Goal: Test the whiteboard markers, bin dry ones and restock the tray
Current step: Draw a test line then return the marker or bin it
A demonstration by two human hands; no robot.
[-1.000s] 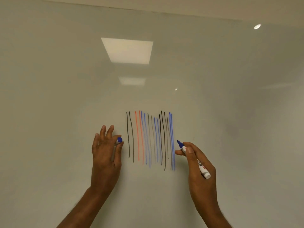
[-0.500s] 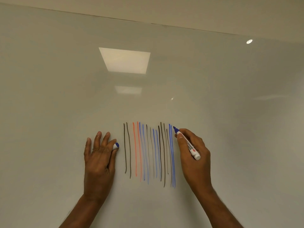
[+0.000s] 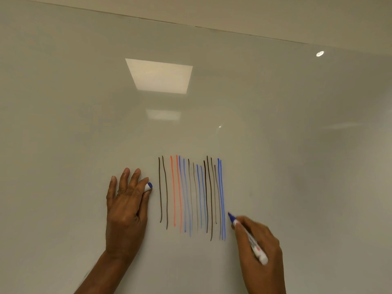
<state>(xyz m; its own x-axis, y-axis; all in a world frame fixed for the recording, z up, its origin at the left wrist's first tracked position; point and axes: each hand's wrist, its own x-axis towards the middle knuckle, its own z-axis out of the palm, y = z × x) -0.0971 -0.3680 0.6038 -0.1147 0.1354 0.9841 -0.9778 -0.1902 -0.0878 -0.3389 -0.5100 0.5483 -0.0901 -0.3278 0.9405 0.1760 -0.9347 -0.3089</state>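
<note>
Fingers grip one marker (one cap opposite).

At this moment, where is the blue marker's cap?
In the head view, the cap is pinched in the left hand, left of the test lines on the whiteboard.

Dim, warm, even light; glare from ceiling panel reflection on glossy whiteboard, upper centre; slight blur lower right; bowed top edge.
</note>
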